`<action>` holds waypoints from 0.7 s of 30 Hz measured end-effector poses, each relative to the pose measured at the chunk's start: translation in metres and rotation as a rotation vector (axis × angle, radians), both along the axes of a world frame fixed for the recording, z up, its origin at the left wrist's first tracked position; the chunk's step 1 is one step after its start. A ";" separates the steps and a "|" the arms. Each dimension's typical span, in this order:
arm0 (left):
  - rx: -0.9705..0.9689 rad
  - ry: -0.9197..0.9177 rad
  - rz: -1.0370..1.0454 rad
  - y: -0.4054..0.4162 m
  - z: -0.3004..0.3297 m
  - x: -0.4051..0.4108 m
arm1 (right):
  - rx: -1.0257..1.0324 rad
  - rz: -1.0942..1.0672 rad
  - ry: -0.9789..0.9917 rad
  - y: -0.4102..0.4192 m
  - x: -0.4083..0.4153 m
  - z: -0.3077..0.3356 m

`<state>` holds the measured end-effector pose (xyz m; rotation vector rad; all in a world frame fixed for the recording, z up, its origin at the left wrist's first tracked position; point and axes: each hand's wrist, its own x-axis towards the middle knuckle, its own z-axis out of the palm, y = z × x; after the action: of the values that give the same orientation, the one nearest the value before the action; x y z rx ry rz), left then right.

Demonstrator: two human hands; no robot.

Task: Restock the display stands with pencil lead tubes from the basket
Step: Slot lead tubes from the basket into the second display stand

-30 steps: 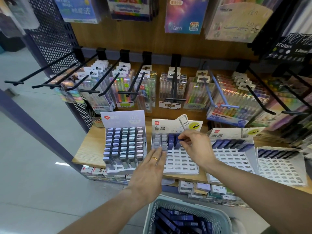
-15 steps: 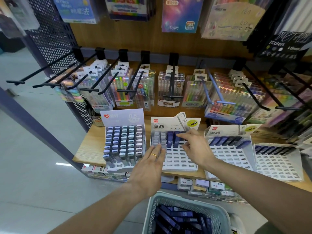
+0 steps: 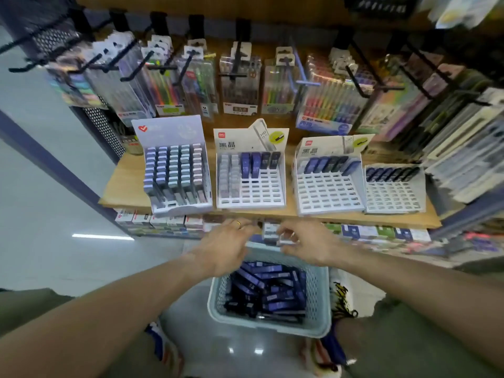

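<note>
A pale blue basket point(image 3: 319, 301) stands on the floor between my feet, holding several dark blue pencil lead tubes point(image 3: 268, 291). My left hand point(image 3: 226, 248) and my right hand point(image 3: 305, 245) hover over the basket's far rim, fingers apart, with nothing in them that I can see. On the wooden shelf point(image 3: 122, 189) stand several white display stands. The left stand point(image 3: 177, 170) is full. The middle stand point(image 3: 251, 178) holds grey tubes at its left and a few blue ones in its back row. Two right stands point(image 3: 330, 184) point(image 3: 394, 189) hold tubes only in their back rows.
Black hooks point(image 3: 362, 75) with hanging pen packs jut out above the shelf at head height. Boxed stock point(image 3: 163, 222) fills a lower shelf behind my hands. Grey floor point(image 3: 54, 186) lies open to the left. My shoes point(image 3: 163, 347) flank the basket.
Both hands have drawn back from the middle stand down to the basket's far rim. The camera has tilted down, so the basket and my feet now show.
</note>
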<state>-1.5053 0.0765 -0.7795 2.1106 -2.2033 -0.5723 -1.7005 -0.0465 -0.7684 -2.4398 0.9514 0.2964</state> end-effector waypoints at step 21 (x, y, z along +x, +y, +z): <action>0.447 -0.060 -0.014 0.043 -0.168 -0.053 | 0.171 0.075 0.349 0.062 -0.054 -0.155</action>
<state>-1.5580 0.1193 -0.9475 2.3325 -2.2923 -1.1076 -1.7542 0.0156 -0.9235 -2.3109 0.9313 0.8166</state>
